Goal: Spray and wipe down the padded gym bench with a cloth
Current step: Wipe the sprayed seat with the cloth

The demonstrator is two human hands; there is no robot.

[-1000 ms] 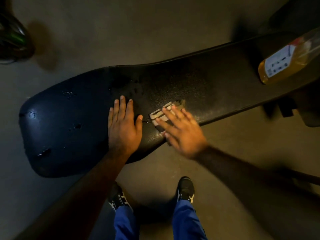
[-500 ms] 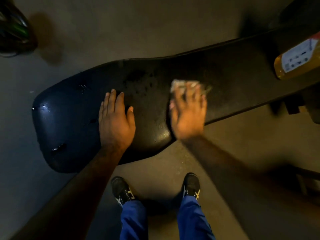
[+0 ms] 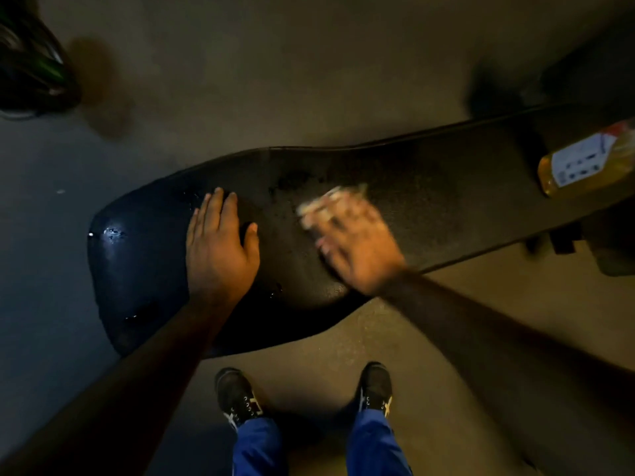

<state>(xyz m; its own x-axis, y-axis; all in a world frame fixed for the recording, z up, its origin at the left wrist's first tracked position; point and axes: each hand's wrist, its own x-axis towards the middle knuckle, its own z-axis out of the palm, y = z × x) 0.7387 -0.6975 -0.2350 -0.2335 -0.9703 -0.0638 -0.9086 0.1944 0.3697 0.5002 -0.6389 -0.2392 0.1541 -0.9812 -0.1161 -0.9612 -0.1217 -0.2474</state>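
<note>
The black padded bench (image 3: 429,201) runs from lower left to upper right, with wet drops on its wide left end. My left hand (image 3: 220,249) lies flat on the pad, fingers together, holding nothing. My right hand (image 3: 357,249) is blurred by motion and presses a pale cloth (image 3: 326,204) onto the middle of the pad; the cloth pokes out beyond the fingertips. A bottle of yellow liquid with a white label (image 3: 591,159) lies on the bench at the far right.
My two black shoes (image 3: 237,400) and blue trousers stand on the concrete floor just in front of the bench. A dark rounded object (image 3: 31,73) sits at the top left. The bench's dark frame (image 3: 563,238) shows under the pad at right.
My right hand has swept the cloth from the pad's near edge out toward its far side and stays there, blurred. The left hand has stayed planted on the pad.
</note>
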